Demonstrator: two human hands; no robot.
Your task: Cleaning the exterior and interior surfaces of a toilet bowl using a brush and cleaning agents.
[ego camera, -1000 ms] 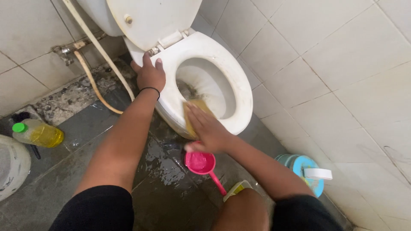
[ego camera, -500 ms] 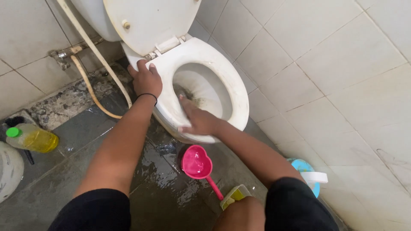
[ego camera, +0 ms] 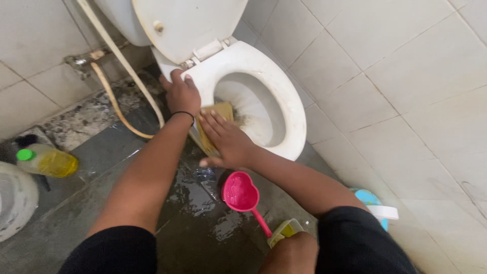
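A white toilet stands against the tiled wall with its lid up and its stained seat (ego camera: 284,96) down. My left hand (ego camera: 181,93) rests flat on the seat's back left corner, a black band around the wrist. My right hand (ego camera: 224,138) presses a yellow sponge (ego camera: 219,112) against the seat's near left rim, fingers spread over it. Below that hand a pink heart-shaped scoop (ego camera: 240,193) lies on the wet grey floor.
A yellow bottle with a green cap (ego camera: 48,161) lies at the left beside a white bucket (ego camera: 15,200). A hose (ego camera: 119,61) runs down the wall from a tap. A blue container (ego camera: 373,200) stands at the right wall; a yellow bottle (ego camera: 284,231) sits near my knee.
My right hand has slid the sponge along the seat's rim, from the front edge toward the left side. My left hand has stayed on the seat.
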